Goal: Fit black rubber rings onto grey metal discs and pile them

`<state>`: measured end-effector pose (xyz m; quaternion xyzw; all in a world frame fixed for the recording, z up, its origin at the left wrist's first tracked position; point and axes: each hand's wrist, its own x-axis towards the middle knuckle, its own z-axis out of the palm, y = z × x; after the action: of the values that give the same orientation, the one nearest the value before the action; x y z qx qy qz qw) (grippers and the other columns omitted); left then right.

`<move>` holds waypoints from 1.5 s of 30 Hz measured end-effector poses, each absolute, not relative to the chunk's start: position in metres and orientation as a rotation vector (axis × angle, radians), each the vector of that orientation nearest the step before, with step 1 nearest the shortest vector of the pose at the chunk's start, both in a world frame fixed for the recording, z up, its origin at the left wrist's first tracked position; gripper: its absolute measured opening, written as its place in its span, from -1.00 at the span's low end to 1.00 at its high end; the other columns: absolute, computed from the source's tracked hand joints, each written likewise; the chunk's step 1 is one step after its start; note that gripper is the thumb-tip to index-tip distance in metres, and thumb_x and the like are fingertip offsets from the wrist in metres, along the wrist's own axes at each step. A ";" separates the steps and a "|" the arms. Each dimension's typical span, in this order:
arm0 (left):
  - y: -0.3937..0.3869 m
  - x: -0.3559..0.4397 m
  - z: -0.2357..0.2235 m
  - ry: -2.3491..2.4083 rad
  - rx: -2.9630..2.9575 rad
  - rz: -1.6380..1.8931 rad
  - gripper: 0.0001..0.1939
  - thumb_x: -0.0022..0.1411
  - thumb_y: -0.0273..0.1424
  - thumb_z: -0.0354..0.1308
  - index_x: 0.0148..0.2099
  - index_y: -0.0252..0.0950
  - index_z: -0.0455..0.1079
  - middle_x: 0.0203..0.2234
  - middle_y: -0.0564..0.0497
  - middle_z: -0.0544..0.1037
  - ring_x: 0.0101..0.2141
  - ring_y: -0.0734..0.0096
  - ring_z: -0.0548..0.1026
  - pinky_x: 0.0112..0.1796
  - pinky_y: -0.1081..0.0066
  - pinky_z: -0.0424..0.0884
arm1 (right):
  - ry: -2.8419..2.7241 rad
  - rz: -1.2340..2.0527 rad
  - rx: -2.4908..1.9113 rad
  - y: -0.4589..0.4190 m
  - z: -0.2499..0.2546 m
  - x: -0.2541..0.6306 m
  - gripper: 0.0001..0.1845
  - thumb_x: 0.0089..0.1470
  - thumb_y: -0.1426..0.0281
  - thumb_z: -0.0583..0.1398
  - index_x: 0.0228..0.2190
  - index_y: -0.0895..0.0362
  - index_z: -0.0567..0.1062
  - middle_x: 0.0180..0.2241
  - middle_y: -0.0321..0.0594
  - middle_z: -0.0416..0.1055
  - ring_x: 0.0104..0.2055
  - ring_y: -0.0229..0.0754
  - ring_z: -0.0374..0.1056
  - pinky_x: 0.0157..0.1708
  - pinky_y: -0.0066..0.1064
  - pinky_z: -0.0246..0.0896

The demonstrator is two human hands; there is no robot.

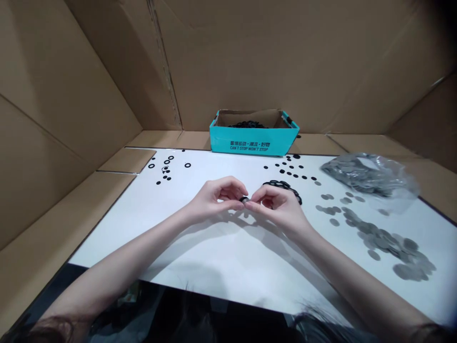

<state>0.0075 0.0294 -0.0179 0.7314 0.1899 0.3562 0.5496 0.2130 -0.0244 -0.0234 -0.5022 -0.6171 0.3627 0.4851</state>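
Over the middle of the white table, my left hand [223, 195] and my right hand [276, 202] meet fingertip to fingertip. Between them is a small black ring with a grey disc [244, 200], pinched from both sides by thumbs and fingers. Whether the disc sits inside the ring or against it, I cannot tell. Just behind my right hand lies a pile of black rings [282, 185], partly covered by that hand. To the right spreads a heap of thin grey discs [383, 240].
A turquoise box [253, 141] holding black pieces stands at the back. On the right lies a clear plastic bag [369, 174] of grey discs. Black rings and dots [167, 162] are scattered at the left, more black dots [291, 174] behind the pile. Cardboard walls [285, 62] enclose the table.
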 end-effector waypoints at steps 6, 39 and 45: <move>0.021 0.011 -0.020 0.468 1.632 0.841 -0.82 0.32 -0.36 0.30 -0.09 -0.30 0.42 -0.32 0.01 0.56 -0.35 0.50 0.58 -0.24 0.44 0.53 | -1.564 0.633 -1.094 -0.028 -0.032 0.213 -0.78 0.03 0.31 0.42 -0.37 0.04 0.47 -0.43 -0.31 0.54 -0.44 -0.24 0.39 -0.43 -0.37 0.20; 0.014 0.010 -0.008 0.442 1.949 0.898 -0.75 0.37 -0.40 0.25 0.00 -0.18 0.25 -0.36 0.09 0.49 -0.32 0.51 0.54 -0.26 0.50 0.49 | -1.548 0.750 -0.947 -0.035 -0.023 0.213 -0.69 0.00 0.33 0.46 -0.35 0.01 0.42 -0.37 -0.39 0.42 -0.42 -0.26 0.41 -0.28 -0.30 0.34; 0.011 0.011 -0.007 0.456 1.954 0.918 -0.75 0.35 -0.41 0.26 -0.02 -0.18 0.27 -0.37 0.10 0.49 -0.34 0.52 0.54 -0.27 0.51 0.51 | -1.598 0.726 -0.944 -0.036 -0.021 0.216 -0.68 0.04 0.29 0.46 -0.36 0.01 0.41 -0.38 -0.39 0.42 -0.43 -0.26 0.41 -0.29 -0.29 0.33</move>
<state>0.0108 0.0109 -0.0071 0.7906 0.1844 0.3713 0.4507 0.2157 -0.0359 -0.0211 -0.3975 -0.6732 0.3058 0.5434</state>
